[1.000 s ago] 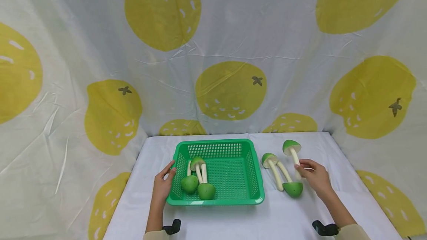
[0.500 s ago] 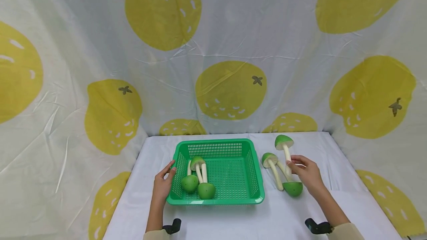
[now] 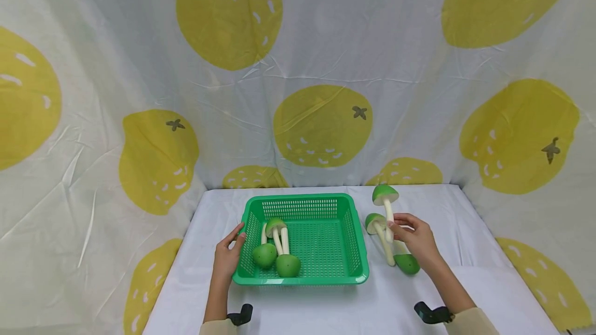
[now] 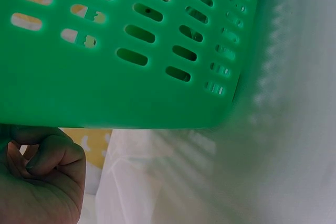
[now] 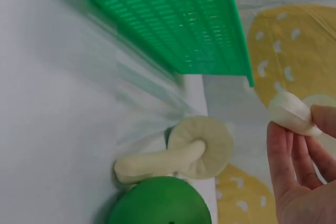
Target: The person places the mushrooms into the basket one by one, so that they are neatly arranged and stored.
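At the left side of the green plastic basket (image 3: 321, 282), my left hand (image 3: 226, 257) grips the rim; the left wrist view shows its curled fingers (image 4: 58, 153) there. Three toy mushrooms with green caps and white stems, one being a front mushroom (image 3: 288, 266), lie in the basket's left part. My right hand (image 3: 418, 242) pinches another mushroom (image 3: 385, 195) by its stem, cap up, to the right of the basket. Below it on the table lie two more, a mushroom with its cap away from me (image 3: 385, 247) and a mushroom with its cap toward me (image 3: 407, 264).
A white cloth covers the table (image 3: 298, 311). Behind and at both sides hangs a curtain (image 3: 321, 40) printed with yellow fruit. Each wrist wears a black strap, such as the right strap (image 3: 433, 314).
My right hand has carried the held mushroom left, closer to the basket and over the two on the table. The left hand and basket have stayed in place.
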